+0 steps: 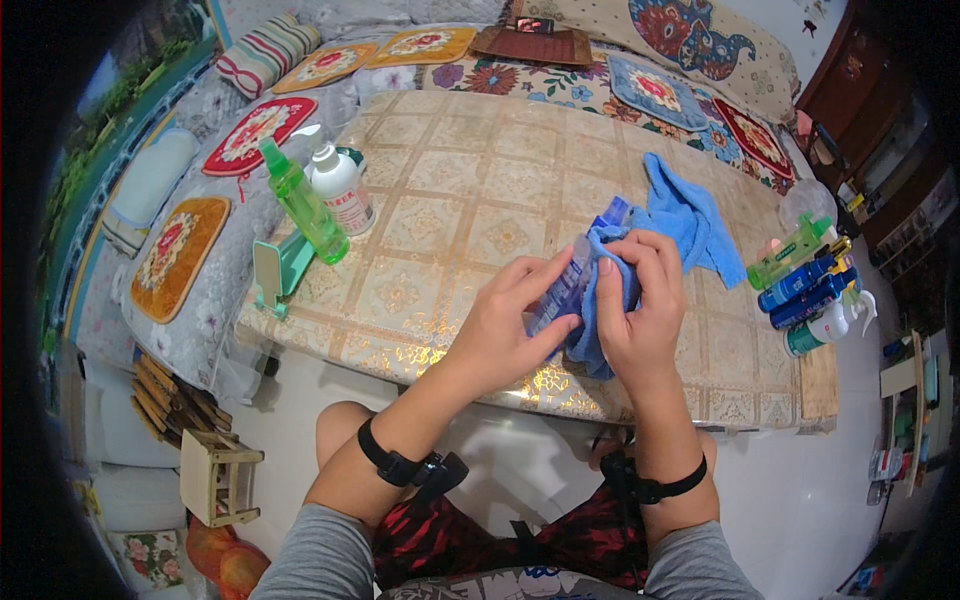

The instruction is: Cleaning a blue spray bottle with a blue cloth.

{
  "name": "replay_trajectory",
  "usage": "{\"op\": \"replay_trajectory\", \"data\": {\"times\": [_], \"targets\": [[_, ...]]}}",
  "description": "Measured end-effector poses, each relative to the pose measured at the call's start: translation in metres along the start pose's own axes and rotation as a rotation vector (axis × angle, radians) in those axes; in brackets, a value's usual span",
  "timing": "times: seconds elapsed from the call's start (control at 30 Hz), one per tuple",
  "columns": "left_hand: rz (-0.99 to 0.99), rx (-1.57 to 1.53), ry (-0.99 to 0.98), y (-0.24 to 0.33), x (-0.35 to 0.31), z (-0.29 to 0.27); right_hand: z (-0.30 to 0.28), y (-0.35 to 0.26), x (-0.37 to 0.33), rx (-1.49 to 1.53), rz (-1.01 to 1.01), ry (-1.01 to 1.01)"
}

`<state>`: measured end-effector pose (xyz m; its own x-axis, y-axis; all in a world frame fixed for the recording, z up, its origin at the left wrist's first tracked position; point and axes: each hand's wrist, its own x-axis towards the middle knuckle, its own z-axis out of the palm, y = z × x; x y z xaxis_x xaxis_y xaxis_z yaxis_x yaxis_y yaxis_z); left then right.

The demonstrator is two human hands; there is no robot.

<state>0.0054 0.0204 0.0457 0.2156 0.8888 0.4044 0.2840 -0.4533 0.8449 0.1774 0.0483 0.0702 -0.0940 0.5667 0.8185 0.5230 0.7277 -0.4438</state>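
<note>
Over the near edge of the table, my left hand (508,322) is closed round a translucent blue-violet bottle (568,285) with a blue top (614,211). The bottle is tilted, its top pointing away and to the right. My right hand (645,315) pinches a blue cloth (610,288) and presses it against the bottle's right side. More blue cloth (688,215) lies on the table just beyond my right hand; whether it is the same piece is hidden by the hand. My fingers cover part of the bottle.
A patterned cover (480,180) lies on the table. At its left stand a green spray bottle (308,215), a white pump bottle (340,190) and a green phone stand (282,268). Several bottles (805,290) lie at the right edge. Cushioned seats (350,65) border the far and left sides.
</note>
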Motion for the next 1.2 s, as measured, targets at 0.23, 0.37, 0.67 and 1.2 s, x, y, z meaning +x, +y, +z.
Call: {"op": "replay_trajectory", "data": {"times": [0.23,0.37,0.67,1.2], "targets": [[-0.039,-0.172,-0.016,-0.004,0.0,0.001,0.005,0.01,-0.004,0.073,0.051,0.039],[-0.097,-0.322,-0.031,-0.004,0.0,0.0,0.006,0.012,-0.005,0.156,0.102,0.063],[-0.053,-0.144,-0.105,-0.003,0.0,-0.006,0.0,0.004,-0.003,0.017,-0.011,0.004],[-0.096,-0.219,-0.055,-0.002,0.001,-0.003,0.009,0.012,-0.009,0.253,0.2,0.101]]}}
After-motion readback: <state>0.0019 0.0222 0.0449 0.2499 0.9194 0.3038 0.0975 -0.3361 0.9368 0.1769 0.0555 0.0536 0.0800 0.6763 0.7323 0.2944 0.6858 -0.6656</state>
